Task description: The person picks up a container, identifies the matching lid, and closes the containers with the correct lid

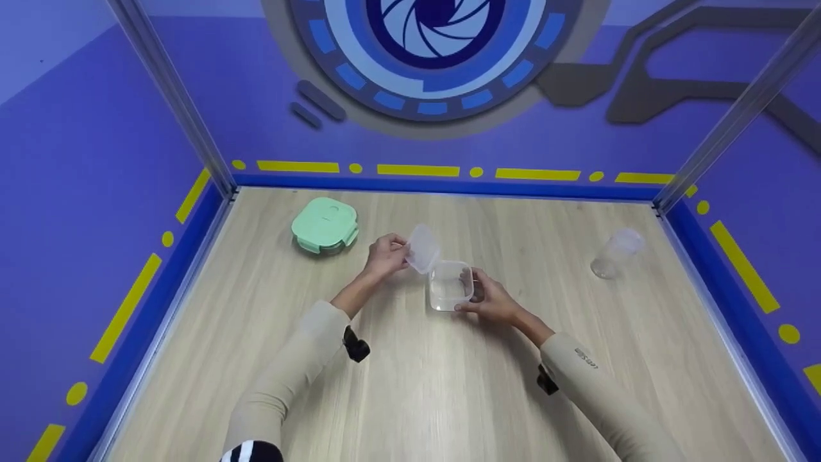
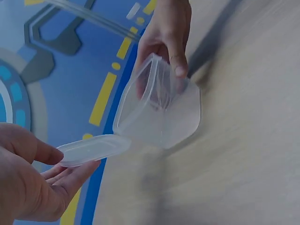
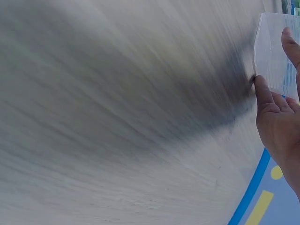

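Observation:
Near the middle of the table, my right hand (image 1: 492,299) grips a clear plastic food container (image 1: 450,296) by its right side, thumb toward the front. The container's top is uncovered. My left hand (image 1: 387,255) pinches a translucent plastic lid (image 1: 424,249) at its left edge and holds it tilted, just up and left of the container's rim. In the left wrist view, the lid (image 2: 96,149) lies between thumb and fingers, close beside the rim of the container (image 2: 180,117). The right wrist view shows part of the container (image 3: 273,54) in my right hand (image 3: 281,126).
A box with a mint-green clip lid (image 1: 325,223) stands at the back left of the wooden table (image 1: 410,398). Toward the right stands a clear cup or jar (image 1: 617,254). Blue printed panels (image 1: 449,151) border the table at the back and sides.

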Demonstrator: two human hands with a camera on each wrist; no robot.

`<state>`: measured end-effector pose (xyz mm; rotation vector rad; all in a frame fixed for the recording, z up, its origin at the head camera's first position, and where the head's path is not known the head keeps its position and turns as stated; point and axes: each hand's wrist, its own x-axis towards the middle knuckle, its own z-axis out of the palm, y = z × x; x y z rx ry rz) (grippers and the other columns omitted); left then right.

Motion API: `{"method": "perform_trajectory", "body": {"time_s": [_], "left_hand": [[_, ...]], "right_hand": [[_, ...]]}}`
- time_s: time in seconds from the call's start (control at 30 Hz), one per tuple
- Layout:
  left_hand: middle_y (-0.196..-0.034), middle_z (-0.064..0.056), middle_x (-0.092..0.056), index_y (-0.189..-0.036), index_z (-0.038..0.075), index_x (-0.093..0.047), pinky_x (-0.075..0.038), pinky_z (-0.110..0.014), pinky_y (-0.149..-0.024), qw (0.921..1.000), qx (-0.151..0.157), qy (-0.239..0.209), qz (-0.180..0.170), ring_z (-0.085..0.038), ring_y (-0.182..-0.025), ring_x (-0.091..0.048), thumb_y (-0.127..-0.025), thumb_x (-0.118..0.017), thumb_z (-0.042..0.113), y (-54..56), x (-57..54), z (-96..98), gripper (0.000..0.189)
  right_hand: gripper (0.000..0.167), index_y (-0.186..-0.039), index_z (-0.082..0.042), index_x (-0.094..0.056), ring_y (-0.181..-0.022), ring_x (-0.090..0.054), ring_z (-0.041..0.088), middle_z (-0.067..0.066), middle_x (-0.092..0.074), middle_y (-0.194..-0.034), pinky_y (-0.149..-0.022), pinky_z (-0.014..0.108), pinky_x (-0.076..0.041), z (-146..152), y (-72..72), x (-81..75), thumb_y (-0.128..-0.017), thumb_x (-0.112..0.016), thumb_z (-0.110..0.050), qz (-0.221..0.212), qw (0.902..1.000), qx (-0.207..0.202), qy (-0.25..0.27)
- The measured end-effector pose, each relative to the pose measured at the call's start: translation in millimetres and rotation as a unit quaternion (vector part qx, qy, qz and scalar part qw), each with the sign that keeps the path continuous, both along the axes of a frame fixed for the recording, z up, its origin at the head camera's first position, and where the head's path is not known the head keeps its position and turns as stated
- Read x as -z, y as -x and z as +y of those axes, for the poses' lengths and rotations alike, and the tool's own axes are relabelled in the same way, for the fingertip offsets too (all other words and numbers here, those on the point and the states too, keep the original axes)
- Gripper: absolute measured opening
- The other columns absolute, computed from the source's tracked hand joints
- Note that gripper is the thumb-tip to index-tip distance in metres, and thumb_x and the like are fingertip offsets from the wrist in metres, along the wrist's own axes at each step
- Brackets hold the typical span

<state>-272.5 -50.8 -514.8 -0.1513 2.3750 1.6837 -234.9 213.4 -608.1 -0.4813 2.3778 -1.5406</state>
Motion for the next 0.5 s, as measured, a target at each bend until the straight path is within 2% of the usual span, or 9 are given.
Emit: {"method": "perform_trajectory", "body": {"time_s": [0.1, 0.2, 0.3, 0.37, 0.5], "left_hand": [[-0.114, -0.019, -0.073, -0.115, -0.001, -0.062, -0.05, -0.018, -0.067, 0.998, 0.033, 0.02, 0.05, -0.02, -0.092, -0.068, -0.103, -0.054, 0.008, -7.3, -2.6, 4.9, 0.017], [-0.106, -0.019, -0.075, -0.113, -0.001, -0.062, -0.044, -0.021, -0.065, 0.987, 0.075, 0.063, 0.128, -0.019, -0.085, -0.065, -0.103, -0.054, 0.007, -13.1, -2.6, 7.9, 0.015], [-0.103, -0.02, -0.077, -0.114, -0.003, -0.065, -0.051, -0.028, -0.07, 0.9632, 0.117, 0.113, 0.214, -0.02, -0.085, -0.067, -0.104, -0.055, 0.007, -18.4, -2.3, 10.4, 0.017], [-0.101, -0.02, -0.077, -0.116, -0.004, -0.066, -0.055, -0.034, -0.071, 0.9457, 0.144, 0.143, 0.254, -0.022, -0.081, -0.066, -0.104, -0.055, 0.007, -22.3, -1.5, 11.5, 0.02], [-0.107, -0.016, -0.077, -0.122, -0.001, -0.069, -0.059, -0.037, -0.074, 0.9145, 0.195, 0.206, 0.289, -0.018, -0.083, -0.069, -0.104, -0.055, 0.007, -30.4, 0.3, 14.3, 0.024]], "right_hand": [[0.083, -0.15, 0.008, -0.034, -0.135, -0.053, 0.049, 0.033, -0.05, -0.147, -0.107, 0.057, -0.049, -0.4, 0.2, -0.9, -0.084, -0.083, -0.007, 0.0, 1.0, -0.002, -0.006], [0.085, -0.15, 0.007, -0.034, -0.135, -0.052, 0.049, 0.033, -0.049, -0.148, -0.108, 0.056, -0.048, -0.5, 0.6, -2.2, -0.084, -0.084, -0.008, -0.003, 1.0, -0.002, -0.006], [0.086, -0.151, 0.007, -0.033, -0.137, -0.05, 0.05, 0.034, -0.046, -0.15, -0.109, 0.057, -0.047, 0.2, 0.9, -3.5, -0.084, -0.083, -0.006, -0.006, 1.0, -0.002, -0.004], [0.087, -0.152, 0.007, -0.031, -0.138, -0.048, 0.05, 0.033, -0.045, -0.151, -0.109, 0.057, -0.047, 0.6, 0.8, -4.6, -0.084, -0.083, -0.006, -0.01, 0.9999, -0.002, -0.006], [0.09, -0.154, 0.006, -0.028, -0.14, -0.046, 0.05, 0.032, -0.043, -0.153, -0.109, 0.056, -0.047, 1.2, 0.1, -7.1, -0.084, -0.083, -0.006, -0.014, 0.9998, -0.004, -0.015]]}}
